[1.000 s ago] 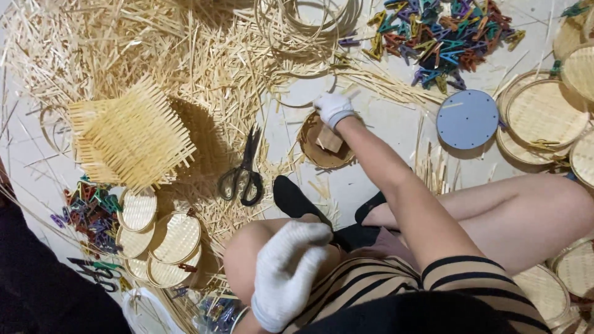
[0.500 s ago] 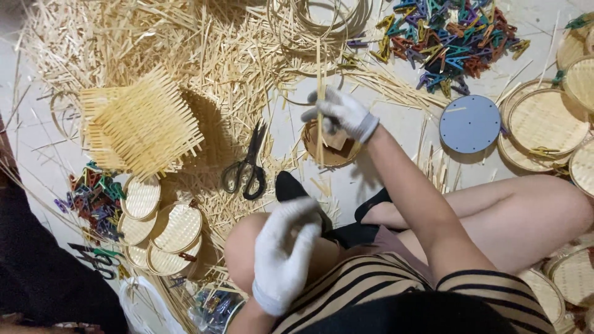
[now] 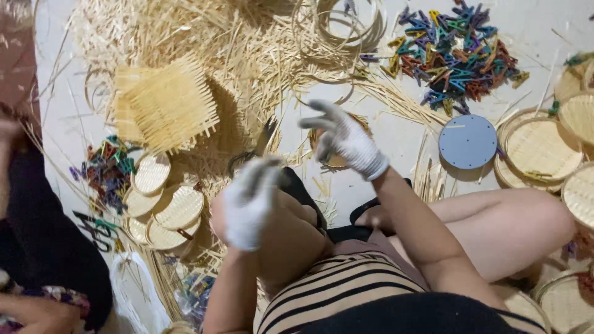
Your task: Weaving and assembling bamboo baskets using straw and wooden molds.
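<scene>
Nearest the camera, a striped top and bare knees fill the bottom of the view, the person sitting on the floor (image 3: 396, 142). The left hand (image 3: 250, 201), in a white glove, hovers over the left knee, blurred, fingers loosely curled; whether it grips anything, I cannot tell. Just past it the handles of black scissors (image 3: 244, 162) peek out from behind the glove, lying on straw.

The right hand (image 3: 343, 137), also gloved in white, is lifted above the floor with fingers spread apart, nothing clearly pinched between them. Directly beneath and behind it sits a small round woven basket base (image 3: 337, 159), mostly hidden by the palm, on the floor just ahead of the knees.

Left of the knees, a cluster of small woven discs (image 3: 167, 207) overlap one another, with a scatter of coloured clips (image 3: 105, 173) just beside them. At the far left edge, another person's dark sleeve (image 3: 43, 247) comes in.

To the right, a blue-grey round disc (image 3: 468, 141) lies flat, touching a stack of shallow round woven trays (image 3: 544, 148) running down the right edge.

Further out, a square woven mat (image 3: 167, 108) with loose fringed ends rests on a big heap of straw strips (image 3: 204, 43). Thin bamboo hoops (image 3: 337, 31) coil at the top, and a large pile of coloured clips (image 3: 455, 52) sits top right, well apart from the hands.
</scene>
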